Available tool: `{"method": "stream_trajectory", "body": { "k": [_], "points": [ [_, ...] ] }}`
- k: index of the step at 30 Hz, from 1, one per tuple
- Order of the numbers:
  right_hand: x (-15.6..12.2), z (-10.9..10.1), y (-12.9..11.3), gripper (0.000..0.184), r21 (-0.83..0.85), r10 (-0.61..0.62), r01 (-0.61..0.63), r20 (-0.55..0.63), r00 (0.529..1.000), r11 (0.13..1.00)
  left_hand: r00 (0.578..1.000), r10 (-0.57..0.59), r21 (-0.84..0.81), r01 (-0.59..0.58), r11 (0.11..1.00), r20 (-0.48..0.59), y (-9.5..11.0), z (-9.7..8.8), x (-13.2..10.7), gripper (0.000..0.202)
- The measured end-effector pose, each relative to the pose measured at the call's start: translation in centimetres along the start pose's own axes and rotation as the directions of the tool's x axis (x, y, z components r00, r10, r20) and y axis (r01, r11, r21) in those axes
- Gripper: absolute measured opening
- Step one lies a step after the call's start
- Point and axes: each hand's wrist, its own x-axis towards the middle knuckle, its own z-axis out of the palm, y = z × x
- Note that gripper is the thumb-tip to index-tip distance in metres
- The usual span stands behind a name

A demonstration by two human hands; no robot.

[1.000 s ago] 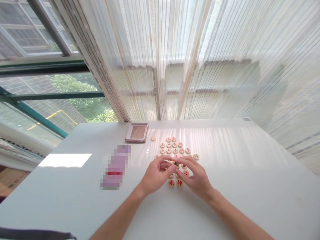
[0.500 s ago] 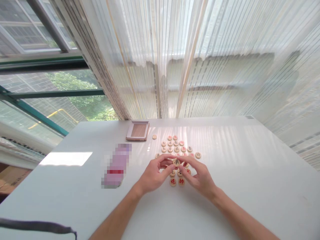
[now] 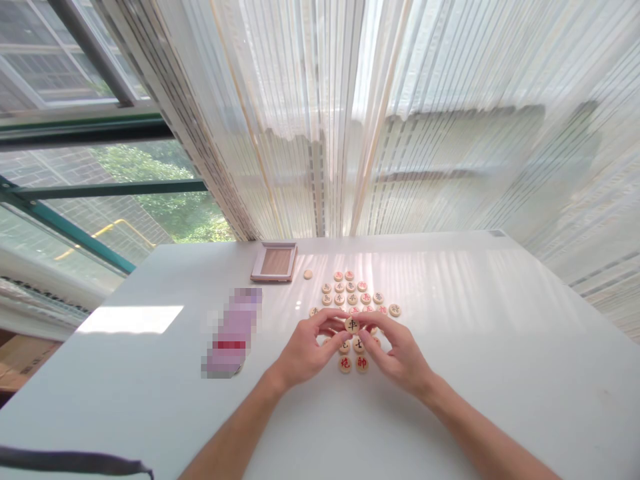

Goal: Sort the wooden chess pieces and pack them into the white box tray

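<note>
Between my two hands, a round wooden Chinese chess piece with a black character is held upright, its face toward me. My left hand grips its left side with thumb and fingers. My right hand pinches it from the right. Behind and under the hands, several more chess pieces lie face up in loose rows, with red or black characters. Nearest to me are a red-marked piece and another red-marked piece. My fingers hide some pieces in the middle rows.
A shallow open box stands at the table's back left, with a lone blank-looking piece to its right. A blurred-out purple item lies left of my hands. String curtains hang behind the white table.
My hands stay in place around the same chess piece. The view has shifted very slightly; the pieces on the table have not visibly moved.
</note>
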Motion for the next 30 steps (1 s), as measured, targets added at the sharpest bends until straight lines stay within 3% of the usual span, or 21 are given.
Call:
{"method": "stream_trajectory", "body": {
  "k": [15,30],
  "points": [
    [0.13,-0.02,0.17,0.007,0.006,0.125,-0.125,-0.010,0.992,0.992,0.977,0.213,0.181,-0.212,0.960,0.015,-0.37,0.49,-0.06,0.027],
    [0.05,0.10,0.02,0.013,0.048,0.171,-0.171,0.009,0.985,0.984,0.974,0.224,0.198,-0.225,0.954,0.027,-0.60,0.46,-0.15,0.025]
  ]
}}
